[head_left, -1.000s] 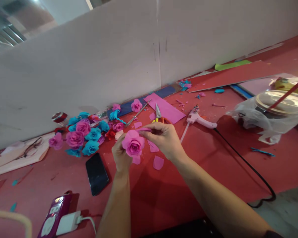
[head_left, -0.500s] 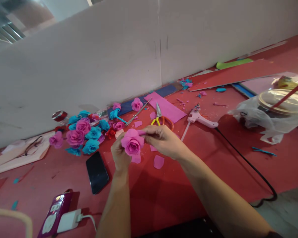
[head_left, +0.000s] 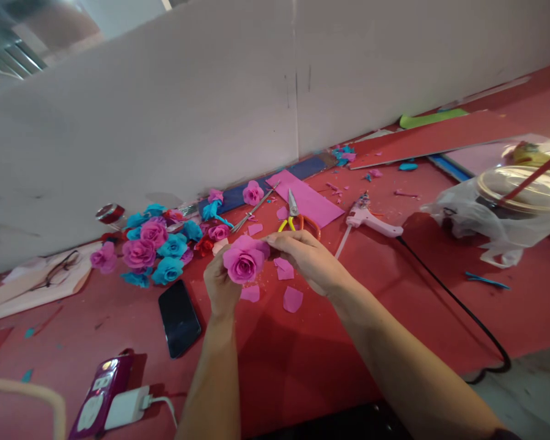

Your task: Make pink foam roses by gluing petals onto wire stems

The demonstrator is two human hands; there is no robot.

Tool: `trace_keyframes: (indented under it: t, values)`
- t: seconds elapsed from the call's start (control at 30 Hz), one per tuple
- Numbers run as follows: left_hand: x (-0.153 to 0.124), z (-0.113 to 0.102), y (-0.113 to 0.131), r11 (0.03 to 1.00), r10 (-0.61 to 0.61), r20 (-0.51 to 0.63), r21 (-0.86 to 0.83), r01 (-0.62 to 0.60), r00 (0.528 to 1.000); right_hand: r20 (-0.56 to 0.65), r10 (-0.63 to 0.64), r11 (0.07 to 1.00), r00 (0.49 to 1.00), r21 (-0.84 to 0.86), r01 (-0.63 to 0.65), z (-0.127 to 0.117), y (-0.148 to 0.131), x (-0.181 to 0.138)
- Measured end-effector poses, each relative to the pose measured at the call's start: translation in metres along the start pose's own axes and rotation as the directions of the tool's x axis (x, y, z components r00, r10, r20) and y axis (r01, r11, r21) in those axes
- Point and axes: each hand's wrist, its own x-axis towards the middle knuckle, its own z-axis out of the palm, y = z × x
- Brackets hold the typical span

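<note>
My left hand (head_left: pixel 220 281) is closed behind a pink paper rose (head_left: pixel 244 264), holding it up above the red table with its bloom facing me. The fingers of my right hand (head_left: pixel 302 256) pinch a pink petal (head_left: pixel 262 246) at the rose's right edge. Below the flower several loose pink paper petals (head_left: pixel 293 299) lie on the table. Just beyond my right hand are scissors (head_left: pixel 294 208) with yellow and orange handles and a pink paper sheet (head_left: pixel 309 198). How the left fingers grip the flower is hidden by the bloom.
A bunch of pink and blue paper flowers (head_left: pixel 153 244) and a phone (head_left: pixel 179 319) lie left. A pink glue gun (head_left: pixel 371 220) with a black cord and a plastic bag with a bowl (head_left: pixel 508 201) are right. A purple power strip (head_left: pixel 103 391) with a white charger sits near left.
My right hand has shifted slightly, and the petal it pinches now lies against the rose's right edge. The rose has tilted slightly. My left hand stays almost in place.
</note>
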Motion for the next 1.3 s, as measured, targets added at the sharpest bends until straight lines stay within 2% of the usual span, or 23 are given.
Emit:
trace_keyframes:
  t: [0.2, 0.43, 0.63, 0.83, 1.13, 1.3]
  values:
    - [0.001, 0.001, 0.001, 0.993, 0.076, -0.013, -0.09, -0.076, 0.997, -0.005, 0.05, 0.997, 0.999, 0.054, -0.05, 0.002, -0.004, 0.0]
    - [-0.001, 0.005, -0.004, 0.998, -0.036, -0.142, -0.065, 0.027, 0.989, 0.017, 0.144, 0.955, 0.989, 0.258, -0.143, 0.01, 0.002, 0.001]
    - [-0.002, 0.006, -0.008, 0.987, -0.047, -0.165, -0.157, 0.021, 0.985, 0.066, 0.161, 0.942, 0.985, 0.287, -0.173, 0.012, 0.001, 0.0]
    - [-0.001, 0.002, -0.008, 0.986, 0.026, -0.042, -0.162, -0.033, 0.999, 0.046, 0.155, 0.947, 0.987, 0.277, -0.162, 0.009, 0.004, 0.001]
    - [0.0, 0.003, -0.005, 0.979, 0.011, -0.014, -0.203, -0.014, 1.0, 0.087, 0.136, 0.962, 0.987, 0.226, -0.153, 0.009, 0.003, 0.0]
    - [0.0, 0.001, -0.003, 0.987, 0.027, 0.002, -0.159, -0.026, 1.0, 0.043, 0.162, 0.966, 0.986, 0.199, -0.167, 0.008, 0.002, 0.001]
